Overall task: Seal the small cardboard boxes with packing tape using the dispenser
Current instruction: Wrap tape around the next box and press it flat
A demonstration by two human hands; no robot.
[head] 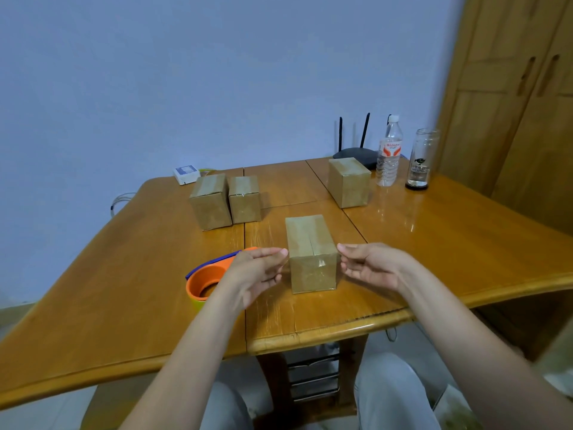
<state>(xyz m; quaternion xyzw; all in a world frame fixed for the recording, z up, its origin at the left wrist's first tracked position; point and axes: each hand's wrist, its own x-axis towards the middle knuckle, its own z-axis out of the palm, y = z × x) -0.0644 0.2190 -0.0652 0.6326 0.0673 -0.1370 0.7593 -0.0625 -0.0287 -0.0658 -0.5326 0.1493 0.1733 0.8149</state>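
Both grips released: left hand (260, 270) at 9 o'clock, right hand (369, 265) at 3 o'clock of near-centre box (311, 254), flanking to steady it. Dispenser (206, 282) parked on counter (139, 274), within reach.

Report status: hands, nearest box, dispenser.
Left hand and right hand open, flanking the nearest box, gripping nothing. Its top seam shows unsealed. Tape dispenser idle on the table, partly behind the left hand.
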